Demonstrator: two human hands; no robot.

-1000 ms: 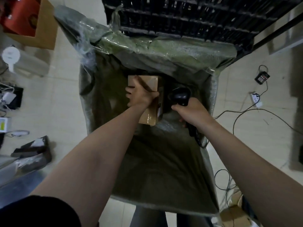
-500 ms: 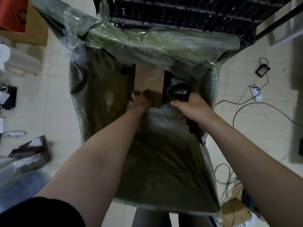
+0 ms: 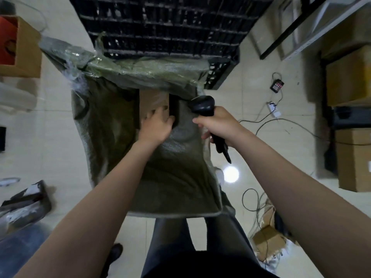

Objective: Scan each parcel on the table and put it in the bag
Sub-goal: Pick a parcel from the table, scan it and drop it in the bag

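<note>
The left hand, fingers spread, rests on the parcel standing, apparently upright, in the bag; the right hand grips the scanner.

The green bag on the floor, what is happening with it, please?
A person stands over the open green bag. Their left hand reaches inside it, fingers spread over a brown cardboard parcel that sits deep in the bag. Their right hand grips a black handheld scanner above the bag's right edge.
</note>
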